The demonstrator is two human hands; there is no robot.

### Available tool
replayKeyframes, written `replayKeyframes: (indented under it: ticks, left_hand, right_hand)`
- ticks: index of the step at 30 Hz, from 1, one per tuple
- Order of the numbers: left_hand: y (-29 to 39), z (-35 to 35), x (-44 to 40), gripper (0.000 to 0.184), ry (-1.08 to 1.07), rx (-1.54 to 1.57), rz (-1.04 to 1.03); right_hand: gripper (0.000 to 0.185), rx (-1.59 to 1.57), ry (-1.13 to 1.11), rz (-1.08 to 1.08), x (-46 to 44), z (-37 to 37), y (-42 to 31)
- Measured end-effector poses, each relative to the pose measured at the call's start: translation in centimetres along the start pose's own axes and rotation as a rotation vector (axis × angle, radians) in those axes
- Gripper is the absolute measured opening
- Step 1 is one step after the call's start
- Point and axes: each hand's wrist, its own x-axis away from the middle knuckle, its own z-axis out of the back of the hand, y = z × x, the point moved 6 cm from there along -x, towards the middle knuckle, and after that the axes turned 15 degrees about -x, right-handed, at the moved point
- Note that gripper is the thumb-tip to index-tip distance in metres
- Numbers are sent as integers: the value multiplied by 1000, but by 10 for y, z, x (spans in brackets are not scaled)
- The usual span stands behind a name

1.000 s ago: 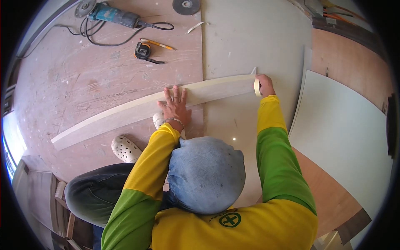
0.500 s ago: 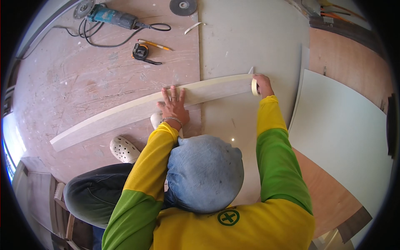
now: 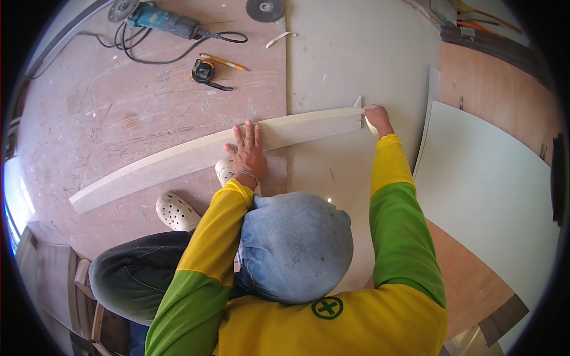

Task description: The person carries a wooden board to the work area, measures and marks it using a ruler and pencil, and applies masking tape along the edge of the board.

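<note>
A long, curved pale strip [image 3: 178,160] lies across the boards, with a lighter band of tape [image 3: 297,118] along its upper edge. My left hand [image 3: 247,155] rests flat on the middle of the strip, fingers spread. At the strip's right end, my right hand [image 3: 379,120] is closed on a roll of tape [image 3: 370,126], which shows edge-on below the fingers. A small pointed white scrap [image 3: 358,101] sticks up by the strip's upper right corner.
An angle grinder [image 3: 163,21] with its cord lies at the upper left. A tape measure [image 3: 203,71], a pencil [image 3: 223,62] and a grinding disc [image 3: 265,8] are beyond the strip. Pale panels [image 3: 487,172] stand at the right. A white clog [image 3: 177,211] is below the strip.
My right hand has moved slightly right, off the strip's end, and the tape roll has turned from its side to nearly edge-on. My left hand stays on the strip.
</note>
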Motion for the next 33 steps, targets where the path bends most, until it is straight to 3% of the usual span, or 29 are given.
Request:
replayKeyframes:
  ticks: [15, 19, 21, 26, 28, 29, 33]
  left_hand:
    - [-2, -9, -4, 85, 15, 29, -15]
    - [-13, -6, 6, 83, 55, 52, -30]
    - [-27, 3, 20, 81, 167, 243, -164]
    - [-76, -3, 36, 79, 252, 138, 155]
    - [-111, -16, 44, 77, 320, 166, 478]
    - [-130, -18, 49, 78, 322, 116, 544]
    - [-187, -35, 63, 76, 186, 119, 537]
  right_hand:
    - [29, -36, 17, -92, -1, -1, 0]
    - [29, 5, 10, 20, -7, 5, 20]
    - [29, -48, -53, 9, -15, 7, 34]
    - [28, -73, -36, 109, -1, 32, 26]
    - [29, -136, -77, 34, 10, 41, 19]
    - [29, -141, -85, 36, 18, 45, 11]
    - [30, -142, -172, -88, 42, 58, -4]
